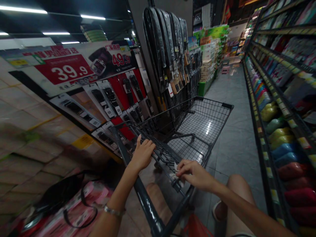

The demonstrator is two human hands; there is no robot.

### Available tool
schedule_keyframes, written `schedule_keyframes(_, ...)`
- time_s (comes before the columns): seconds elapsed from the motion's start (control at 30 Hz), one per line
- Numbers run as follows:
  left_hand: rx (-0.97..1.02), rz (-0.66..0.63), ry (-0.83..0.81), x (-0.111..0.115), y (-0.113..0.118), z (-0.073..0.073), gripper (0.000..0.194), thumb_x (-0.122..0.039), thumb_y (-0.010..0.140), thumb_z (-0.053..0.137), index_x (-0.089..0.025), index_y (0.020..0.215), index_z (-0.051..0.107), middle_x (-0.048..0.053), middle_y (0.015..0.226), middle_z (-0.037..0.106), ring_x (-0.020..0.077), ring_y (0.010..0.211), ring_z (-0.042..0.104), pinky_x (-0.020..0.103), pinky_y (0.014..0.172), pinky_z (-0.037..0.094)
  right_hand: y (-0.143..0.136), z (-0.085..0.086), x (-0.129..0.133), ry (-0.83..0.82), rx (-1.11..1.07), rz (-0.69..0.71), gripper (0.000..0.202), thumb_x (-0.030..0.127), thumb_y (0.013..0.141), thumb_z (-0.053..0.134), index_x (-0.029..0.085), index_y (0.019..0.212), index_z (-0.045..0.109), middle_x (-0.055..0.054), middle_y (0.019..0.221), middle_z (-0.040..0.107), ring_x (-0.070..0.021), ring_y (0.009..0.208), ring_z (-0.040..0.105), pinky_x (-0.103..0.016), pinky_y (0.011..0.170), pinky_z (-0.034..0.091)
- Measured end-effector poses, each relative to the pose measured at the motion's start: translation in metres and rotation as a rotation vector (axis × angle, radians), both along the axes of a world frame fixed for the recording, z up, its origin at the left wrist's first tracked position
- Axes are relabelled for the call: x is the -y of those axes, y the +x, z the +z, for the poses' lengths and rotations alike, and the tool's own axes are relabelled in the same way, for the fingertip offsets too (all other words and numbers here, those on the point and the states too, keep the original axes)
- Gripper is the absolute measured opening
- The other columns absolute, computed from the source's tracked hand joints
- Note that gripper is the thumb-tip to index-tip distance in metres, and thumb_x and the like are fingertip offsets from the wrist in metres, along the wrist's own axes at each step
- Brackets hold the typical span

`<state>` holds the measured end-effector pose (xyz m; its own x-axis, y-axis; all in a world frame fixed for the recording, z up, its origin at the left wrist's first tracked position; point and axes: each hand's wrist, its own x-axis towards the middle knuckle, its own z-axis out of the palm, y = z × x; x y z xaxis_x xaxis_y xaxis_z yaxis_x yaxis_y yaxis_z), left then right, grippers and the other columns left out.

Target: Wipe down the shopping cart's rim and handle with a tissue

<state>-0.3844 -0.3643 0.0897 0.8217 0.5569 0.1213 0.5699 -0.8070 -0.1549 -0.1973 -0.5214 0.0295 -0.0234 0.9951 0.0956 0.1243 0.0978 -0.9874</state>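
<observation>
A dark grey wire shopping cart (197, 128) stands tilted across the middle of the view. My left hand (144, 152) is closed over the top of the folded wire panel at its rear, thumb raised. My right hand (194, 172) pinches a crumpled white tissue (175, 169) against the lower right end of that panel. The tissue is partly hidden by my fingers. The cart's push handle (146, 200) passes under my left forearm. Through the basket's wire mesh the floor shows.
Packaged belts (133, 85) hang on a display board under a price sign (69, 70) at left. More long belts (170, 49) hang behind the cart. Shelves of folded towels (286, 144) line the right side. A grey tiled aisle (229, 95) runs back. Pink packages (81, 204) lie lower left.
</observation>
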Motion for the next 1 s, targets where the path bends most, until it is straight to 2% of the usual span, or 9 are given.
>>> schedule_keyframes(0.13, -0.007, 0.009, 0.001, 0.003, 0.003, 0.0, 0.025, -0.005, 0.076, 0.041, -0.022, 0.086, 0.056, 0.003, 0.088, 0.06, 0.0218, 0.098, 0.054, 0.062, 0.114, 0.016, -0.011, -0.007, -0.023, -0.013, -0.002, -0.103, 0.022, 0.007, 0.069, 0.061, 0.022, 0.07, 0.076, -0.003, 0.087, 0.065, -0.0121, 0.075, 0.061, -0.023, 0.066, 0.049)
schedule_keyframes(0.33, -0.012, 0.019, -0.001, 0.001, 0.003, -0.001, 0.024, -0.005, 0.075, 0.042, -0.022, 0.085, 0.056, 0.003, 0.089, 0.061, 0.0222, 0.1, 0.054, 0.062, 0.115, 0.015, -0.018, -0.011, -0.047, -0.04, 0.011, -0.18, 0.021, 0.005, 0.064, 0.06, 0.019, 0.07, 0.075, -0.002, 0.08, 0.064, -0.0121, 0.074, 0.06, -0.024, 0.067, 0.048)
schedule_keyframes(0.5, -0.011, 0.01, 0.001, 0.0, 0.002, 0.0, 0.022, -0.006, 0.075, 0.044, -0.023, 0.084, 0.055, 0.002, 0.089, 0.061, 0.0213, 0.099, 0.055, 0.06, 0.115, 0.014, -0.012, -0.005, -0.038, -0.056, 0.013, -0.093, 0.024, 0.002, 0.061, 0.057, 0.019, 0.064, 0.073, -0.001, 0.077, 0.065, -0.0112, 0.073, 0.062, -0.021, 0.066, 0.048)
schedule_keyframes(0.67, -0.019, 0.009, -0.006, 0.001, 0.003, -0.001, 0.021, -0.007, 0.075, 0.044, -0.022, 0.085, 0.055, 0.003, 0.089, 0.061, 0.0217, 0.099, 0.055, 0.062, 0.115, 0.014, 0.009, 0.003, -0.02, -0.124, 0.035, 0.026, 0.023, 0.002, 0.056, 0.054, 0.018, 0.058, 0.071, 0.001, 0.069, 0.066, -0.0084, 0.051, 0.058, -0.018, 0.047, 0.044)
schedule_keyframes(0.73, -0.019, 0.008, -0.011, 0.0, 0.003, -0.001, 0.021, -0.008, 0.075, 0.045, -0.022, 0.085, 0.055, 0.002, 0.09, 0.061, 0.0216, 0.099, 0.055, 0.062, 0.115, 0.013, 0.021, 0.005, -0.02, -0.135, 0.066, 0.003, 0.02, 0.004, 0.056, 0.055, 0.017, 0.058, 0.07, 0.001, 0.065, 0.065, -0.0088, 0.047, 0.057, -0.02, 0.046, 0.044)
schedule_keyframes(0.8, -0.018, 0.011, -0.013, 0.001, 0.004, -0.001, 0.02, -0.008, 0.075, 0.045, -0.023, 0.084, 0.055, 0.002, 0.089, 0.062, 0.0219, 0.099, 0.055, 0.062, 0.115, 0.012, 0.029, 0.007, -0.026, -0.123, 0.103, -0.093, 0.02, 0.007, 0.061, 0.056, 0.016, 0.067, 0.072, -0.001, 0.069, 0.068, -0.0115, 0.055, 0.061, -0.022, 0.054, 0.048)
schedule_keyframes(0.9, -0.02, 0.016, -0.016, 0.002, 0.006, 0.001, 0.02, -0.008, 0.076, 0.044, -0.023, 0.084, 0.055, 0.003, 0.089, 0.062, 0.0221, 0.099, 0.056, 0.062, 0.114, 0.013, 0.024, 0.006, -0.04, -0.089, 0.15, -0.219, 0.03, 0.011, 0.07, 0.057, 0.015, 0.094, 0.073, -0.006, 0.09, 0.072, -0.0169, 0.081, 0.066, -0.027, 0.073, 0.051)
schedule_keyframes(1.0, -0.021, 0.017, -0.016, 0.004, 0.007, 0.002, 0.022, -0.007, 0.076, 0.043, -0.023, 0.085, 0.055, 0.002, 0.09, 0.062, 0.0219, 0.1, 0.056, 0.062, 0.115, 0.014, 0.002, 0.003, -0.053, -0.065, 0.211, -0.209, 0.035, 0.006, 0.07, 0.055, 0.016, 0.098, 0.074, -0.007, 0.098, 0.073, -0.0194, 0.089, 0.066, -0.029, 0.08, 0.05)
